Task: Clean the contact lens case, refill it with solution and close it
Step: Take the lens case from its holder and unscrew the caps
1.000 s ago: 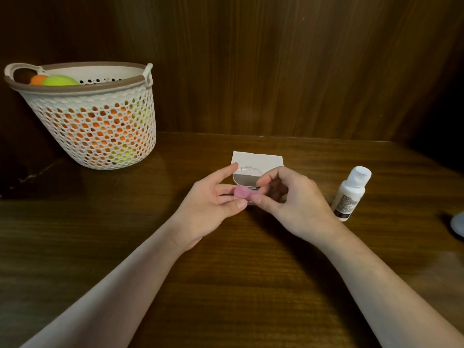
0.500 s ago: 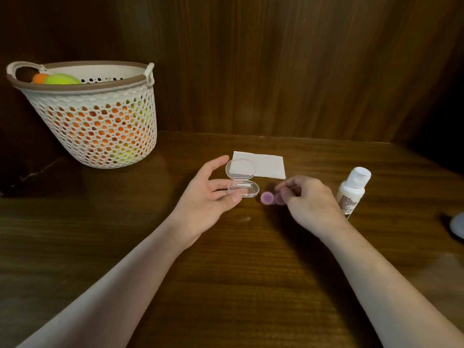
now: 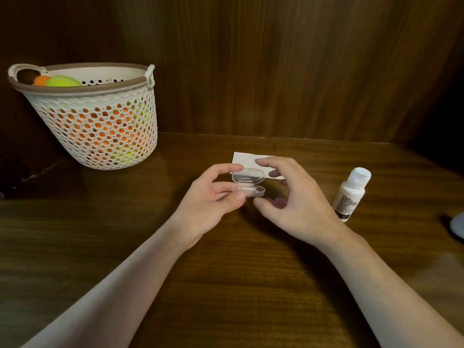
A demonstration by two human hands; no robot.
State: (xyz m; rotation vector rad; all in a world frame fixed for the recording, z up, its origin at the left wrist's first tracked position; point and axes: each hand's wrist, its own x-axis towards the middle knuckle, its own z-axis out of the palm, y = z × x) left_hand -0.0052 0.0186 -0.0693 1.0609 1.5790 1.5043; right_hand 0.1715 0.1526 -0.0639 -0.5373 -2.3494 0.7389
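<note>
The right hand [image 3: 291, 199] hides part of the white paper [image 3: 244, 159]; the bottle's label [image 3: 347, 205] is unreadable

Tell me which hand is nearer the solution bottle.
Right. The right hand sits just left of the solution bottle; the left hand is farther left, holding the open case.

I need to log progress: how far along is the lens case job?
Early. Done: the clear case is open, lid hinged up. In hand: the left hand holds the case; the right hand hovers beside it, with something pinkish under its fingers. Left: the tissue lies flat, the bottle stands capped, so wiping, refilling and closing remain.
</note>
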